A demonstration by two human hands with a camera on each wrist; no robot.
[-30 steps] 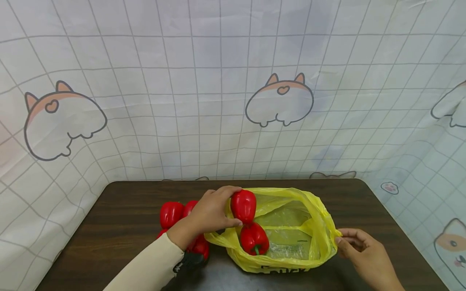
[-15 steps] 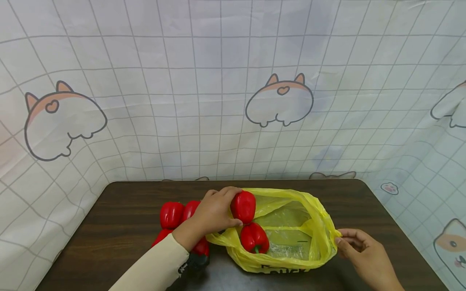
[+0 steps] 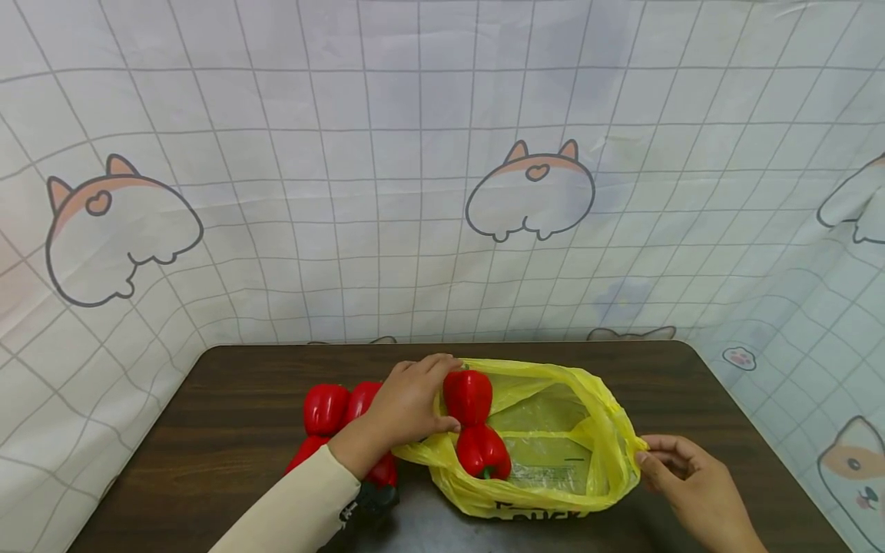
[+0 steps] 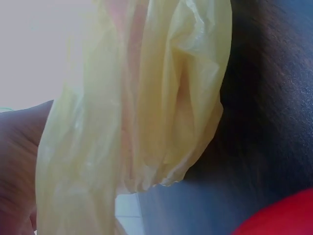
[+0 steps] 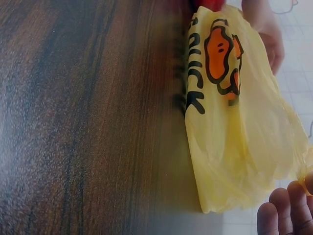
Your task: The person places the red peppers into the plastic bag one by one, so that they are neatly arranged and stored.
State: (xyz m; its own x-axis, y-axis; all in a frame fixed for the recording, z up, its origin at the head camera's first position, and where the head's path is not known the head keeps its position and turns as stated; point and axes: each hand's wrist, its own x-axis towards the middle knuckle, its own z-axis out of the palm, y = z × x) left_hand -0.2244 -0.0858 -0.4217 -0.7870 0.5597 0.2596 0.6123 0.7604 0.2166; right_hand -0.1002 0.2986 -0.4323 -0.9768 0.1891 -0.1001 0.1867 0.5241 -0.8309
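The bag [image 3: 620, 449] is set near the desk's [image 3: 235, 399] far edge, its right rim pinched by the right hand [image 3: 691, 476]. Two peppers [image 3: 468, 397] are held inside at its left end. Beside them the left hand [image 3: 413, 398] is spread wide, near the left rim. If that rim is snagged, the bag could be dragged and tipped; loose peppers [image 3: 326, 409] on the left could be knocked by the sleeve [image 3: 293, 503].
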